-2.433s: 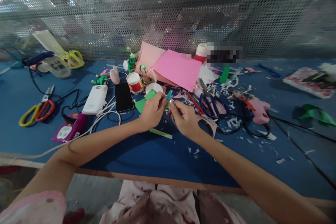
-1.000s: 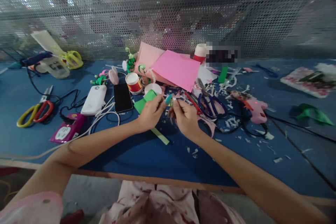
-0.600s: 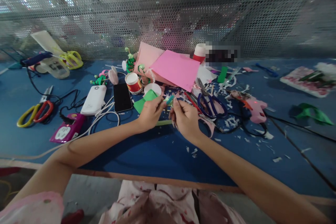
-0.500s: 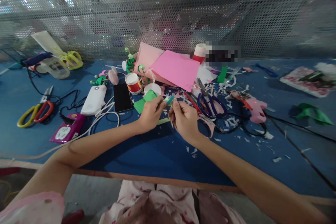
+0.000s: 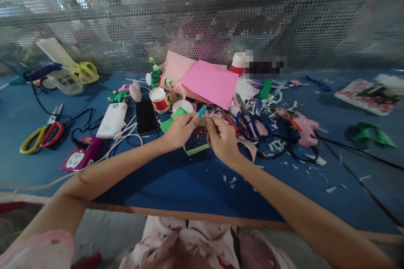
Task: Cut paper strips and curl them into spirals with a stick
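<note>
Left of the fingers there's a black phone lying flat, then a white power bank, with a purple power strip and red-and-yellow scissors even farther out. Well right of them, a pink glue gun. Beyond the fingers: perforated metal mesh, stuff behind it's honestly too blurry to call.

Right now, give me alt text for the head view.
A person's left hand and right hand pinch a narrow pale green strip above a cluttered blue tabletop. Behind lies a bright pink rectangular sheet; to the right, a pink glue gun.
</note>
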A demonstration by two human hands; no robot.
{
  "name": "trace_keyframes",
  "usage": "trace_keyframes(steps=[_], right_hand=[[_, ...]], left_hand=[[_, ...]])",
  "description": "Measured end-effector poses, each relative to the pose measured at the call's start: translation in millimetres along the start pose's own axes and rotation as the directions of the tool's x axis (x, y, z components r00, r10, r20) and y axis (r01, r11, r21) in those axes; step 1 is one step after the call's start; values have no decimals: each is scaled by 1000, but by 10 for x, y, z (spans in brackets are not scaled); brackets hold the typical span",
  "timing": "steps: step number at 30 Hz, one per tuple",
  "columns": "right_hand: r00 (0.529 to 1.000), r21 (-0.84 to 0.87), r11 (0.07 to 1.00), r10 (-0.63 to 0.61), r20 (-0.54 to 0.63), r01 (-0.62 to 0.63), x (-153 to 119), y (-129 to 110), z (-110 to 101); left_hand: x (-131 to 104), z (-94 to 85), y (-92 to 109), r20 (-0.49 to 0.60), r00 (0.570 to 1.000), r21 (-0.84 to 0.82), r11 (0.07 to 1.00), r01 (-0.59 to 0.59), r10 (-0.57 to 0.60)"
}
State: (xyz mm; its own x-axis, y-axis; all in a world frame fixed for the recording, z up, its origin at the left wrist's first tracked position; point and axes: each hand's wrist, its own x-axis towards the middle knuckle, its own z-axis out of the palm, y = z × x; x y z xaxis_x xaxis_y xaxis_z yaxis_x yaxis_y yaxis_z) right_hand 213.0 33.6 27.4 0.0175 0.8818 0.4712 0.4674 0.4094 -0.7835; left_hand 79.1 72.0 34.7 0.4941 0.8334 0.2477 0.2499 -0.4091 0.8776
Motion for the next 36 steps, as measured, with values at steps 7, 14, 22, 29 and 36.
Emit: trace_keyframes(steps=[7, 14, 22, 29, 36], right_hand=[[995, 88, 993, 76, 57, -81, -27, -21, 40], [987, 229, 960, 158, 22, -158, -90, -61, 78], [985, 168, 973, 168, -32, -161, -75, -89, 28], [964, 263, 930, 267, -4, -257, -115, -141, 69], [990, 193, 973, 136, -42, -126, -99, -101, 63]], left_hand=[[-53, 74, 70, -134, 990, 143, 990, -15, 34], [-116, 84, 27, -155, 965, 372, 918, -141, 211], [-127, 89, -23, -104, 953, 404, 888, -221, 285], [-117, 131, -45, -133, 970, 361, 921, -146, 206], [-93, 153, 15, -154, 984, 228, 973, -48, 85]])
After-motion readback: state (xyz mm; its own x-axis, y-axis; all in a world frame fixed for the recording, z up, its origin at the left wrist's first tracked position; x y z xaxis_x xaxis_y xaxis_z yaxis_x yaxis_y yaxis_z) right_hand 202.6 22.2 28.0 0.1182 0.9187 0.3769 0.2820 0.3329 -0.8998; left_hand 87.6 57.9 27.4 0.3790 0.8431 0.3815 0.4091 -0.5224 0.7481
